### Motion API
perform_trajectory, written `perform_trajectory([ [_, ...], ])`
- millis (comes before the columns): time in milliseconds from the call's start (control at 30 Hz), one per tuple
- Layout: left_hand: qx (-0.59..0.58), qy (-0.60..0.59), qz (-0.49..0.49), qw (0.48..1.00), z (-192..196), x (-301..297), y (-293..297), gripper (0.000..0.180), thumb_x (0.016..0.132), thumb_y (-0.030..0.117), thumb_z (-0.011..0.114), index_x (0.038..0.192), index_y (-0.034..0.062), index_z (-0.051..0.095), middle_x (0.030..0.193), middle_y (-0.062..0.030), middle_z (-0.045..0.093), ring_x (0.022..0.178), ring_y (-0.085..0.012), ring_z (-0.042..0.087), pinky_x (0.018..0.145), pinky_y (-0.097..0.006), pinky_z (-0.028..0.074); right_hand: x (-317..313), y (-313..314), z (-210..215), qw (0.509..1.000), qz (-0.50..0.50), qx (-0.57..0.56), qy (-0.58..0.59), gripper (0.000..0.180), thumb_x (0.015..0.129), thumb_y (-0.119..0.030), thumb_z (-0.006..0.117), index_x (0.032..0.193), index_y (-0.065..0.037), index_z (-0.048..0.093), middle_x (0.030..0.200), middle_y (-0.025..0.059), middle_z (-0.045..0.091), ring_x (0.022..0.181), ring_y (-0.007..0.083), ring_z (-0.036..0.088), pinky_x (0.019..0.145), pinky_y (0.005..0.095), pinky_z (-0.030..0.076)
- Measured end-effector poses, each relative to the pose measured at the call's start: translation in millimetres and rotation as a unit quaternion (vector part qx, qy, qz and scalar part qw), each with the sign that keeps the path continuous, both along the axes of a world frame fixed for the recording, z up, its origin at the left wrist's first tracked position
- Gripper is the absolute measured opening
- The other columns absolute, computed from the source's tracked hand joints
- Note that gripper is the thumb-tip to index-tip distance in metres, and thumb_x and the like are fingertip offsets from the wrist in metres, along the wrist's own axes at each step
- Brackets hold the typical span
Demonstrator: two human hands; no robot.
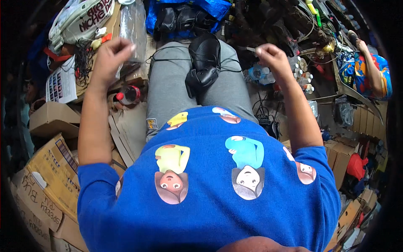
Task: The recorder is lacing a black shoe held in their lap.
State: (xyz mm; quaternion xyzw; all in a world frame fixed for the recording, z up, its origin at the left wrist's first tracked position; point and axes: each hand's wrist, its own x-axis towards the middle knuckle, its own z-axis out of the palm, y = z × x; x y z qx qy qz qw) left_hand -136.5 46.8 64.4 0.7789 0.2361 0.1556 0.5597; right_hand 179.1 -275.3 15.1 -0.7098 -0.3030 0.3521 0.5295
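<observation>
A black shoe lies across my lap between my grey-trousered thighs, its strap or back part folded toward me. Dark thread runs out from it over both thighs. Raised out to the left, my left hand is closed with fingertips pinched; what they hold, if anything, does not show. On the other side my right hand is also closed in a pinch, apart from the shoe. A thin pale sliver shows by its fingertips; I cannot tell if it is held.
Several black shoes lie on a blue sheet ahead. A red-capped bottle is beside my left thigh; clear bottles are right. Cardboard boxes crowd the left. Another person's arm shows at far right.
</observation>
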Motion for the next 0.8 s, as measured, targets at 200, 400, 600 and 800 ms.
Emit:
perform_trajectory([
  [200,-0.365,-0.235,-0.247,0.866,39.4,71.2,-102.7,0.020,0.093,0.022,0.056,0.094,0.0030,0.062,0.087,-0.0062,0.065,0.081,-0.0165,0.062,0.077,-0.031,0.050,-65.2,77.4,21.8,0.901,0.156,0.277,0.295,0.026,0.096,-0.029,0.052,0.099,-0.004,0.057,0.091,0.0108,0.064,0.084,0.0204,0.062,0.080,0.0324,0.048],
  [400,0.427,0.202,-0.146,0.869,31.8,8.2,-27.8,0.018,0.075,0.009,0.068,0.091,0.0026,0.065,0.084,-0.0117,0.062,0.081,-0.0259,0.060,0.073,-0.034,0.047,-37.5,-17.9,-4.0,0.940,0.177,-0.091,-0.276,0.027,0.086,-0.012,0.061,0.112,-0.005,0.059,0.096,0.0120,0.063,0.088,0.0157,0.059,0.080,0.0299,0.046],
  [600,0.604,0.410,0.318,0.605,118.6,-230.6,187.9,0.033,0.087,0.034,0.057,0.111,0.0135,0.065,0.106,-0.0135,0.065,0.093,-0.0272,0.063,0.080,-0.035,0.048,126.2,-280.9,-38.9,0.839,-0.170,-0.400,-0.327,0.034,0.086,-0.026,0.062,0.118,-0.013,0.061,0.103,0.0119,0.068,0.094,0.0227,0.065,0.085,0.0321,0.047],
  [800,0.299,0.155,0.208,0.918,16.0,-71.2,53.3,0.035,0.084,0.008,0.053,0.118,0.0070,0.063,0.078,-0.0039,0.064,0.059,-0.0138,0.054,0.058,-0.030,0.045,86.1,-209.8,-49.4,0.838,-0.036,-0.439,-0.322,0.057,0.080,-0.036,0.067,0.132,-0.020,0.051,0.111,0.0131,0.065,0.101,0.0222,0.063,0.085,0.0338,0.047],
])
